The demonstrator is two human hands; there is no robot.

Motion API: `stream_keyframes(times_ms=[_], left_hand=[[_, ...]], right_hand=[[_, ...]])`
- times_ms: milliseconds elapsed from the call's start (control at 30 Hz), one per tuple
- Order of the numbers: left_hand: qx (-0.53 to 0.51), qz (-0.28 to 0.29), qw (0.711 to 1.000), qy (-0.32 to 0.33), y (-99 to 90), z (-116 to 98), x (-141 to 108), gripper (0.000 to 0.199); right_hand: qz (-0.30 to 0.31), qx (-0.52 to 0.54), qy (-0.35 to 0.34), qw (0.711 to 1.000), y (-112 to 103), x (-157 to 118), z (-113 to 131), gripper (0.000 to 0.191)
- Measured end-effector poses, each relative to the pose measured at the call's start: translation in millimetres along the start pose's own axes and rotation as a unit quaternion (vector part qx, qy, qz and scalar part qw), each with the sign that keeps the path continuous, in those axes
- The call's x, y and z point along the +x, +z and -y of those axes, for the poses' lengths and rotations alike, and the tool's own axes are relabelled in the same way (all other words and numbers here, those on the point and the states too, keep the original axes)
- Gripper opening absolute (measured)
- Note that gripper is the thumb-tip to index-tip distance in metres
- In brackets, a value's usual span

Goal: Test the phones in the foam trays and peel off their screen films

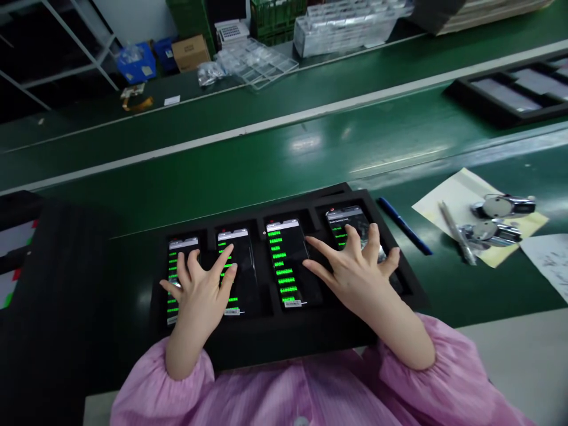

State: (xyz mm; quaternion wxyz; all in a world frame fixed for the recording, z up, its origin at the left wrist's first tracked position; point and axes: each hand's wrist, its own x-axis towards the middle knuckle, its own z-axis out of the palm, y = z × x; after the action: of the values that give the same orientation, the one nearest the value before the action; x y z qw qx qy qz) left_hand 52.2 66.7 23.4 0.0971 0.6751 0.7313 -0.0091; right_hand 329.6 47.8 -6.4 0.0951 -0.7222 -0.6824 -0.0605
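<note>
Several phones with lit screens lie in the slots of a black foam tray [248,349]. My left hand [202,290] is spread over the leftmost phone [173,313] and the second phone [243,260], holding nothing. Over the rightmost phone [344,216], my right hand [357,269] has its fingers apart; its thumb and index finger reach toward the third phone [284,260]. Green lines of text show on the screens. Whether the fingertips touch the glass is hard to tell.
Right of the tray are a blue pen [404,226], a light pen [457,232] and metal parts [494,232] on paper. Another black tray [497,112] sits at the far right, a dark stack [66,296] at the left. Clear plastic trays [257,62] lie at the back.
</note>
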Motion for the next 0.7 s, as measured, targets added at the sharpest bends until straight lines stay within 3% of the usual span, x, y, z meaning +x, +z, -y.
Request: stream_keyframes(times_ms=[100,200,300,367,433,567,700], left_hand=[[0.015,-0.006,1.0,-0.002,0.8,3,-5,0.047],[0.024,-0.089,0.995,0.031,1.1,-7,-13,0.047],[0.018,-0.156,0.973,0.169,5.2,-34,-20,0.047],[0.009,-0.148,0.954,0.259,11.0,-51,-24,0.044],[0.006,-0.143,0.944,0.296,18.7,-59,-31,0.04],[0.008,-0.175,0.925,0.336,32.3,-50,-51,0.036],[0.011,-0.186,0.916,0.356,35.6,-46,-66,0.035]], right_hand=[[0.016,0.02,-0.002,1.0,-5,-6,-8,0.049],[-0.014,0.084,-0.023,0.996,-16,-9,-31,0.049],[-0.101,0.168,-0.034,0.98,-28,-9,-62,0.04],[-0.136,0.205,-0.049,0.968,-32,-11,-82,0.034],[-0.136,0.211,-0.074,0.965,-30,-16,-98,0.029],[-0.119,0.189,-0.11,0.968,-19,-36,-116,0.028],[-0.119,0.184,-0.122,0.968,-7,-47,-115,0.032]])
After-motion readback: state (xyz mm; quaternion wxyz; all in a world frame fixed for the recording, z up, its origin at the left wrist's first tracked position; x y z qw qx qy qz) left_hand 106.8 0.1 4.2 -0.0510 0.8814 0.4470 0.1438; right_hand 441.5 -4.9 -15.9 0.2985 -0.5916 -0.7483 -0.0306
